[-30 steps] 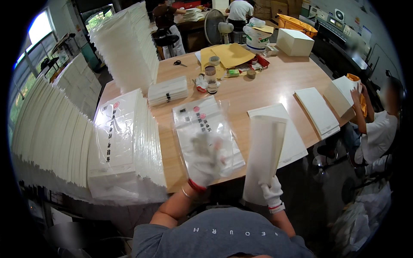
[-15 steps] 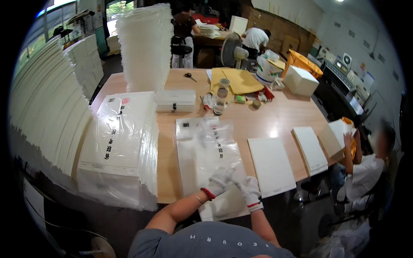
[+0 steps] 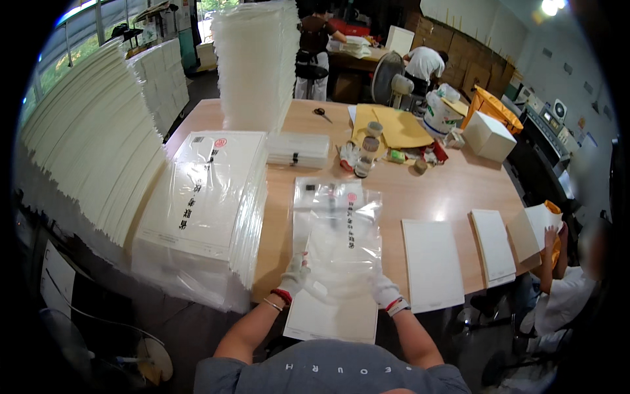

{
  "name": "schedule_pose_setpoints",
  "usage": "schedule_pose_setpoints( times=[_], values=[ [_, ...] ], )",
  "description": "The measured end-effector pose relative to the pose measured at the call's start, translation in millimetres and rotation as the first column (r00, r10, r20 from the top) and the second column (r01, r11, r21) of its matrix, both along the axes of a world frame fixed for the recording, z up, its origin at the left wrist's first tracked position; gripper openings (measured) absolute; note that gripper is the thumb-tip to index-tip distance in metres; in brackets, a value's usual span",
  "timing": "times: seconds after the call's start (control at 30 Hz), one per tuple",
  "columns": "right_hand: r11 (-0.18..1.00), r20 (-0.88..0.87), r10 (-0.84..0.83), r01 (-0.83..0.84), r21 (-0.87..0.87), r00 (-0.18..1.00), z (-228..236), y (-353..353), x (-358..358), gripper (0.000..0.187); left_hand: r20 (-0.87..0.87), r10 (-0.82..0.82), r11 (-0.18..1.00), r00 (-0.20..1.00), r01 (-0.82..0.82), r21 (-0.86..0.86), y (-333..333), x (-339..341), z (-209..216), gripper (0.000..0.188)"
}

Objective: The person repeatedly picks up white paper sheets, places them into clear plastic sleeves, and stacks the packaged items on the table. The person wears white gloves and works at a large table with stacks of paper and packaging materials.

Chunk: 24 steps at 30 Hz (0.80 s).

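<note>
A clear plastic bag (image 3: 361,226) with dark print and a red round mark lies flat at the near edge of the table. White paper sheets (image 3: 331,323) stick out of its near end, over the table's edge toward me. My left hand (image 3: 294,274), in a white knit glove with a red cuff, is closed on the bag's left side. On the opposite side my right hand (image 3: 386,290), gloved alike, is closed at the bag's right edge. Fingertips of both hands are partly hidden by the film and glare. Another printed bag (image 3: 302,197) lies underneath, showing at the upper left.
A tall stack of filled bags (image 3: 197,197) stands left, with high paper stacks (image 3: 98,144) beyond. At right lie a white paper stack (image 3: 433,262) and a narrower one (image 3: 493,246). Water bottle (image 3: 366,157), scissors (image 3: 321,113) and yellow envelopes (image 3: 400,126) sit farther back. A co-worker (image 3: 564,289) handles a box.
My hands have moved apart from close together to opposite sides of the bag. The bag has come nearer and lies flatter over the sheets. The whole view has shifted slightly.
</note>
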State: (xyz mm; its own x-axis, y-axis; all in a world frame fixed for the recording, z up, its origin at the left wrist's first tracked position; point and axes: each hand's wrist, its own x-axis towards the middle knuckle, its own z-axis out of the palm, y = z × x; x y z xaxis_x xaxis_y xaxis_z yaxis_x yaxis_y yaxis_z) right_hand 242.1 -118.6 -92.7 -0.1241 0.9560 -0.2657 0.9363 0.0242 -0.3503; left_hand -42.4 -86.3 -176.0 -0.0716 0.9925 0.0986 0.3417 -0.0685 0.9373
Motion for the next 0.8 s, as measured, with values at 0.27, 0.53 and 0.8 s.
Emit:
schedule_pose_setpoints(
  times=[0.27, 0.53, 0.8],
  values=[
    [0.896, 0.137, 0.374, -0.396, 0.201, 0.917, -21.1, -78.8, 18.3, 0.072, -0.251, -0.015, 0.997, 0.968, 0.034, 0.07, -99.2, -3.7, 56.9, 0.015],
    [0.929, -0.061, 0.074, -0.091, -0.36, 0.995, 108.3, -172.8, -27.6, 0.037, 0.008, -0.421, 0.863, 0.907, 0.403, -0.304, -193.7, -25.0, 96.5, 0.014],
    [0.966, -0.528, -0.098, -0.048, -0.255, 0.844, 35.1, -193.8, 31.0, 0.042, -0.084, -0.256, 0.96, 0.963, 0.242, -0.142, -192.0, -31.5, 91.8, 0.003]
  ],
)
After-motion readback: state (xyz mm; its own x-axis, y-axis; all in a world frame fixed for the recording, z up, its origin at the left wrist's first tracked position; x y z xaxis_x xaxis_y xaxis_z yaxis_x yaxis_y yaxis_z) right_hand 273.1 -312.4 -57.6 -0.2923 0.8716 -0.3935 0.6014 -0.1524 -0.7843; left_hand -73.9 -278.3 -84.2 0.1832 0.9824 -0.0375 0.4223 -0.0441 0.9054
